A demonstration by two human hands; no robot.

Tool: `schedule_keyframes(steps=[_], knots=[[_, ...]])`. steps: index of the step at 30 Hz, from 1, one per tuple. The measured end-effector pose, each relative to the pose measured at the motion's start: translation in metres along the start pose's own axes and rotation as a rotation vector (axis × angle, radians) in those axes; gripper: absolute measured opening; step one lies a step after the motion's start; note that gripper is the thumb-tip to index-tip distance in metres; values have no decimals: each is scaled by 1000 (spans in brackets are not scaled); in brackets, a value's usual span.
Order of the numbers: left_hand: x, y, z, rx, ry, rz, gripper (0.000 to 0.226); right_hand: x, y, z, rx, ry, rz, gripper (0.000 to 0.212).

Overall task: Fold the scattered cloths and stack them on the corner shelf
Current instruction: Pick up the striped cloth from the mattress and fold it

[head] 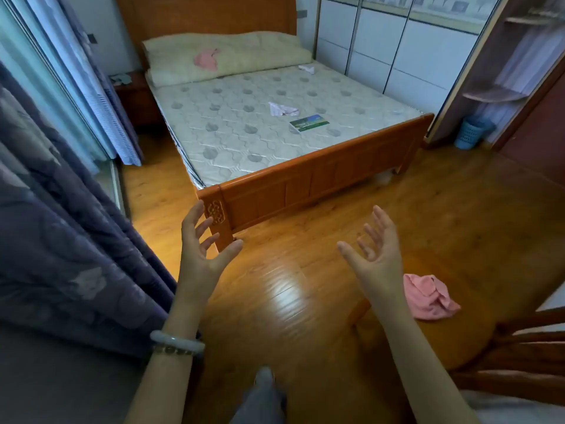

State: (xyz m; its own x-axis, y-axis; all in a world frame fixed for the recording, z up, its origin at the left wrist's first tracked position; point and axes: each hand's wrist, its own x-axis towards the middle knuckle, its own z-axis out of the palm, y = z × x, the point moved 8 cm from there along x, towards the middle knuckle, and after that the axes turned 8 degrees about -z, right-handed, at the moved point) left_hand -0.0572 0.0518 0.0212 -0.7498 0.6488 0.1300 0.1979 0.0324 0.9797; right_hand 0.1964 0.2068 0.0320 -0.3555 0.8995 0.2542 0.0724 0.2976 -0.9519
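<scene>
Pink fabric lies in two places. One crumpled pink cloth [428, 298] sits on the wooden seat of a chair [412, 341] at the lower right, just beside the right forearm. A second pink cloth [206, 59] rests on the pale pillow [244, 53] at the head of the bed.

Two more pieces lie on the quilted mattress [244, 133]. A white cloth [281, 109] is near the middle, close to a green printed card [308, 123], and a smaller white cloth [306, 68] is up by the pillow's right end.

Both hands are raised over the glossy wooden floor [290, 289], palms turned inward toward each other and well apart. The left hand [201, 249] has its fingers spread and loosely bent, holding nothing, and is in line with the carved corner post of the footboard [305, 179]. A pale bracelet [177, 342] circles its wrist. The right hand [376, 252] is likewise spread and holds nothing.

At the far right stands the corner shelf [492, 94], its curved wooden boards one above another, well apart from every cloth. Below it on the floor is a blue lattice basket [472, 131]; what it holds cannot be made out. Purple patterned curtains [61, 240] hang along the left side.
</scene>
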Motion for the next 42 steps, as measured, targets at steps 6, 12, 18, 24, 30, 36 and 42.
schedule_keyframes(steps=[6,12,18,24,30,36,42], knots=[[69,-10,38,-9,-54,-17,85,65,28,9,-10,15,6,81],[171,-5,68,-64,-90,-17,87,157,38,30,-53,49,9,81],[265,8,111,-93,-207,4,83,245,41,40,-78,136,2,79],[324,6,163,-87,-276,13,83,307,56,30,-108,188,1,78],[380,-9,215,-80,-279,-21,83,371,94,18,-109,193,19,79],[445,-3,285,-58,-272,22,80,461,128,-7,-93,201,7,79],[516,15,359,-37,-270,74,84,549,150,-40,-78,185,-25,80]])
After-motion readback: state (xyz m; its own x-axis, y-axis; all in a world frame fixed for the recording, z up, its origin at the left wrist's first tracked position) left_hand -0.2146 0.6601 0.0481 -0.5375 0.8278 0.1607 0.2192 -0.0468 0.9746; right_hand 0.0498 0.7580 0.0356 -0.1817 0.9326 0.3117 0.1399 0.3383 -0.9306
